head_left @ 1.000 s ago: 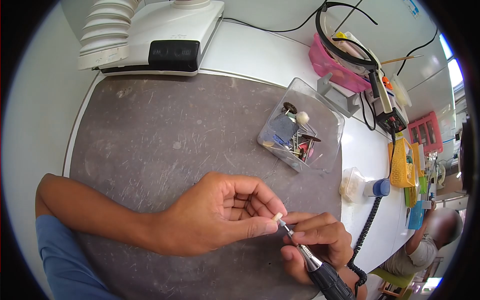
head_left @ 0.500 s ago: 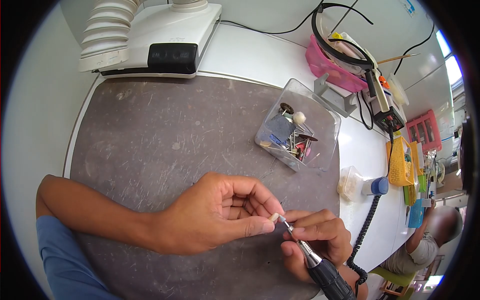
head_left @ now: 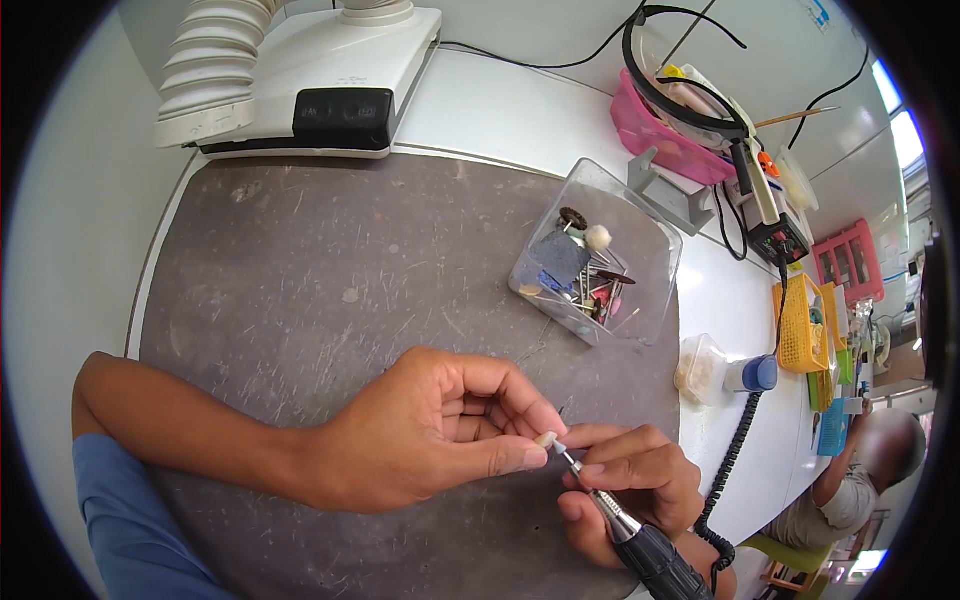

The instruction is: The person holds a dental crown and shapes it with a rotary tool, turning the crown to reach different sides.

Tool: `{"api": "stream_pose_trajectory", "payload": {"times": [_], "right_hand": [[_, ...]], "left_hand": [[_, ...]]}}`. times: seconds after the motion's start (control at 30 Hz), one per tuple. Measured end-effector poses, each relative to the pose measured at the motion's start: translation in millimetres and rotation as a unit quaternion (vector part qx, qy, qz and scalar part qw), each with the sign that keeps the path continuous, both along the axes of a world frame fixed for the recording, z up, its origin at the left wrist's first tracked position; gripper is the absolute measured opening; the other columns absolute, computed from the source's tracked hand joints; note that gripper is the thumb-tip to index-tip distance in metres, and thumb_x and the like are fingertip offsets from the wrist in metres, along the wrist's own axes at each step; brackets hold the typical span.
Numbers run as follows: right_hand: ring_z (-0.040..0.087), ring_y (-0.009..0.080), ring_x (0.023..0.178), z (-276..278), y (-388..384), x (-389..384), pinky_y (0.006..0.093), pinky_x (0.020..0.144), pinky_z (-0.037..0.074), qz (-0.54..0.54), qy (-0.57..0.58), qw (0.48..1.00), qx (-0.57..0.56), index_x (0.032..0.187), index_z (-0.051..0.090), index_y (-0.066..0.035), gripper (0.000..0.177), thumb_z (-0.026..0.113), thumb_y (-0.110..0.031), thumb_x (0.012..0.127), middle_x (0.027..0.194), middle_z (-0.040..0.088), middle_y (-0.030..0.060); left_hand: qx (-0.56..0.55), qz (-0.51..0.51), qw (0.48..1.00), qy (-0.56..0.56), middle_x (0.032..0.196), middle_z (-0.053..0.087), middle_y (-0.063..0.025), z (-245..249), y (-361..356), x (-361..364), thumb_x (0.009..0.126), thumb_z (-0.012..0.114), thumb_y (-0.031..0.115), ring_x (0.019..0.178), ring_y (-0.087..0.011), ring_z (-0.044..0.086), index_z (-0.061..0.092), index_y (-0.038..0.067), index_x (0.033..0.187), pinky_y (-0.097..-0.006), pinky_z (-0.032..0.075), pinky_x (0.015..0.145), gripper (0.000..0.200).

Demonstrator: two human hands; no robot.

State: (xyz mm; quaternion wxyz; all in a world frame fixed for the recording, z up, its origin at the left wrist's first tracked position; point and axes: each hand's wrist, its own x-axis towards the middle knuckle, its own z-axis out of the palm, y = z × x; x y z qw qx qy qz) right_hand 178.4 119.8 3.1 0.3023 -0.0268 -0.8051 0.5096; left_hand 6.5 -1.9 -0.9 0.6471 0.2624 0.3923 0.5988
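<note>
Between thumb and fingertips, my left hand [head_left: 430, 430] pinches a small, pale, tooth-coloured piece [head_left: 545, 439]. My right hand [head_left: 640, 480] is closed round a rotary handpiece [head_left: 622, 522] with a silver nose and a black, ribbed body. The light grey tip [head_left: 560, 449] of the handpiece is right at the tooth-coloured piece. Both hands are close together over a scratched brown mat [head_left: 330, 250], with fingertips of the two nearly meeting. A coiled black cord [head_left: 727, 470] runs up beside the handpiece.
A clear plastic box [head_left: 645, 290] of burs and polishing wheels lies beyond my hands. To the right are a small clear tub [head_left: 701, 368] and a blue-capped bottle [head_left: 752, 374]. A white machine with a hose [head_left: 205, 80] stands at back left. Another person [head_left: 850, 490] sits far right.
The handpiece tip has shifted slightly down and left against the tooth-coloured piece, which is turned a little in my left fingers. Both grips stay the same.
</note>
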Motion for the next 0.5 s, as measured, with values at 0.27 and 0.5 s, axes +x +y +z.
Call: {"api": "stream_pose_trajectory", "payload": {"times": [0.27, 0.5], "right_hand": [[0.068, 0.0304, 0.081, -1.3, -0.5, -0.2, 0.0308, 0.065, 0.057, -0.007, 0.001, 1.000, 0.005, 0.088, 0.057, 0.001, 0.031, 0.078, 0.005, 0.065, 0.081, 0.062, 0.0142], [0.068, 0.0304, 0.080, -0.6, -0.8, -1.0, 0.0308, 0.065, 0.057, -0.014, 0.003, 1.000, -0.001, 0.087, 0.057, 0.001, 0.031, 0.078, 0.004, 0.064, 0.080, 0.062, 0.0140]], "left_hand": [[0.003, 0.001, 1.000, -0.005, 0.098, 0.058, -0.0077, -1.0, 0.3, 0.2, 0.084, 0.061, -0.004, 0.094, -0.0097, 0.057, 0.058, -0.005, 0.101, -0.0239, 0.048, 0.087, 0.017], [-0.001, 0.005, 1.000, -0.002, 0.098, 0.057, -0.0078, 0.7, -0.1, 0.1, 0.084, 0.061, -0.005, 0.094, -0.0095, 0.056, 0.058, -0.005, 0.102, -0.0238, 0.048, 0.086, 0.018]]}}
